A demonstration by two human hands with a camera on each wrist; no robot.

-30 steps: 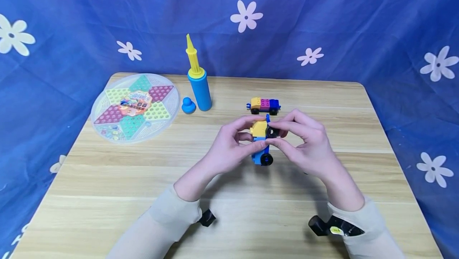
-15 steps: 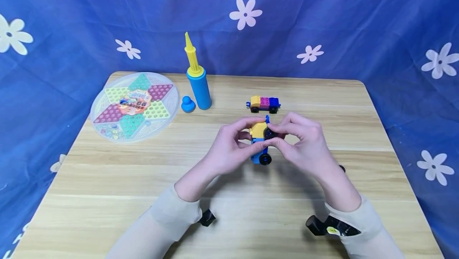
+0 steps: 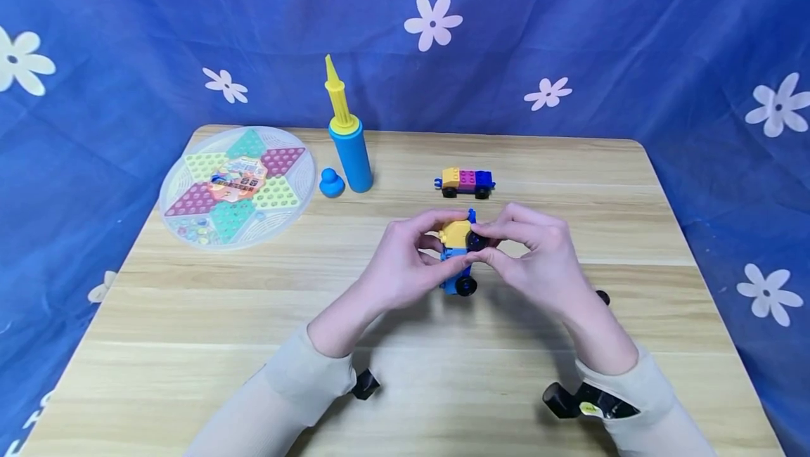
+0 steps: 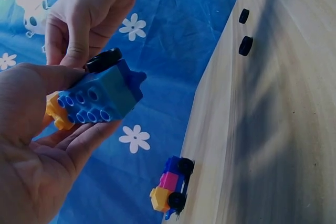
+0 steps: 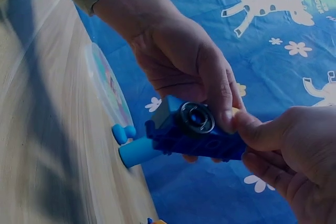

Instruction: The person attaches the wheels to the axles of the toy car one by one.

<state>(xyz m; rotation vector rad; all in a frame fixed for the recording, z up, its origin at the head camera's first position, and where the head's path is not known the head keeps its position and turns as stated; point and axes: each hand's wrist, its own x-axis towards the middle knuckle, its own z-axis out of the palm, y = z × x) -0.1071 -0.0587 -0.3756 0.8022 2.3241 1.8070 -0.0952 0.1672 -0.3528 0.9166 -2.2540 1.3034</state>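
My left hand (image 3: 408, 260) holds a toy block car (image 3: 457, 234) above the table, fingers on one side and thumb on the other. Its yellow and light blue blocks sit on a dark blue base. One black wheel (image 3: 466, 285) is on the end nearer me; the right wrist view shows this fitted wheel (image 5: 197, 118) face on. With thumb and fingers, my right hand (image 3: 538, 249) pinches another black wheel (image 3: 477, 241) against the car's side by the yellow block. In the right wrist view the right fingers (image 5: 262, 135) hide that second wheel.
Behind the hands stands a second block car (image 3: 467, 181). Two loose wheels, one nearer (image 4: 245, 45) and one farther (image 4: 244, 16), lie on the table. At the back left are a blue and yellow pump (image 3: 351, 151), a small blue knobbed piece (image 3: 332, 183) and a round star-patterned game board (image 3: 238, 232).
The wheel in my right fingers has turned and moved in closer to the car's side. Both hands and the car have lowered slightly. A loose wheel now shows beside my right wrist.
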